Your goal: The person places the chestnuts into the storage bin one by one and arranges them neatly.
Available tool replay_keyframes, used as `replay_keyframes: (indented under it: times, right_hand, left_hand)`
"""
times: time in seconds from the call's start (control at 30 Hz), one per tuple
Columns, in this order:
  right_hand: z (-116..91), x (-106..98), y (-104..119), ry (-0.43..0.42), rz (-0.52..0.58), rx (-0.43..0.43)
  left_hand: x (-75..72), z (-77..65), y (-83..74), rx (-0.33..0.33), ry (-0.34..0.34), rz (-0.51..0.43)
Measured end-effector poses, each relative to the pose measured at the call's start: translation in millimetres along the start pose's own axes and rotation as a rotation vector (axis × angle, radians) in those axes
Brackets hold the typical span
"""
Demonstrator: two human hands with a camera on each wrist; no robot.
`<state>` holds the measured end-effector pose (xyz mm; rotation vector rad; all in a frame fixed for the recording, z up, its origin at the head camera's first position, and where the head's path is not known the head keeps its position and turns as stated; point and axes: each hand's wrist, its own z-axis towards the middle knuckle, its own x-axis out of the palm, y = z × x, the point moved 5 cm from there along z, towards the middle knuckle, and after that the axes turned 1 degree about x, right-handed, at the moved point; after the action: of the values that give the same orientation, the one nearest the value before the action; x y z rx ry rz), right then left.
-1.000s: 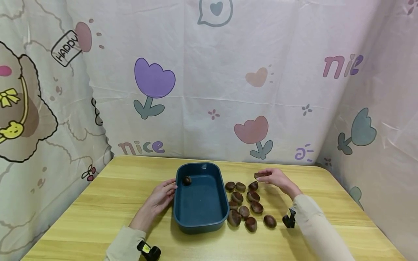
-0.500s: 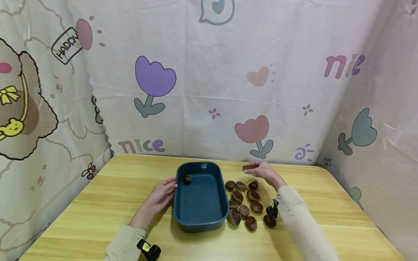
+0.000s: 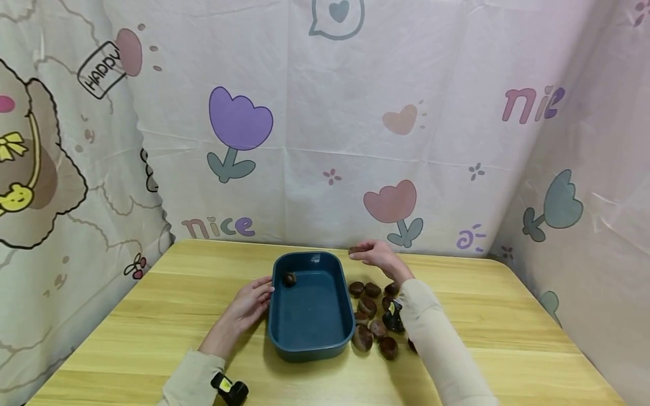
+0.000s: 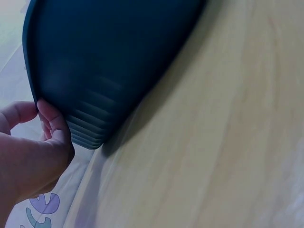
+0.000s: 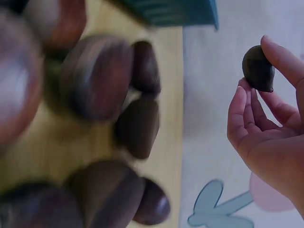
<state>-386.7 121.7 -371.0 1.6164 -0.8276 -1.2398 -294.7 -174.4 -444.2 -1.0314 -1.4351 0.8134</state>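
Note:
My left hand (image 3: pixel 249 307) is at the left side of a deep, dark teal rectangular dish (image 3: pixel 311 354), pinching its rim. In the left wrist view, the thumb and a finger (image 4: pixel 53 121) meet at the rim of the dish (image 4: pixel 114 61). A single brown chestnut (image 3: pixel 289 279) lies inside near the far left corner. Behind and right of the dish, my right hand (image 3: pixel 378 258) is raised, pinching a chestnut (image 5: pixel 258 69) between thumb and fingertips. Several loose chestnuts (image 3: pixel 367 307) lie right of the dish, some hidden by the right sleeve and wrist camera.
The wooden table (image 3: pixel 152 316) carries the dish and chestnuts. A printed cloth (image 3: pixel 304 197) hangs along its back and sides. A black wrist camera (image 3: pixel 393 318) sits low over the loose chestnuts.
My right hand has moved left and toward the back with the chestnut, from right of the pile to near the dish's far right corner. The left hand and dish have stayed put.

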Motion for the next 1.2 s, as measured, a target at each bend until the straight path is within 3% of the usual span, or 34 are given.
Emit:
replay_keyframes:
  times: [0.23, 0.53, 0.87, 1.2]
  right_hand:
    - [4.4, 24.4, 27.5, 0.008, -0.007, -0.023]
    - [13.8, 55.0, 40.1, 0.017, 0.072, -0.039]
    - [19.7, 94.7, 37.6, 0.025, 0.123, -0.041]
    - [26.0, 116.8, 15.8, -0.063, 0.117, -0.012]
  left_hand:
    - [0.0, 0.8, 0.5, 0.001, -0.008, -0.006]
    - [0.4, 0.1, 0.3, -0.014, -0.025, 0.001]
    - [-0.8, 0.7, 1.3, -0.010, -0.034, -0.004]
    - [-2.0, -0.5, 0.2, -0.014, -0.041, 0.011]
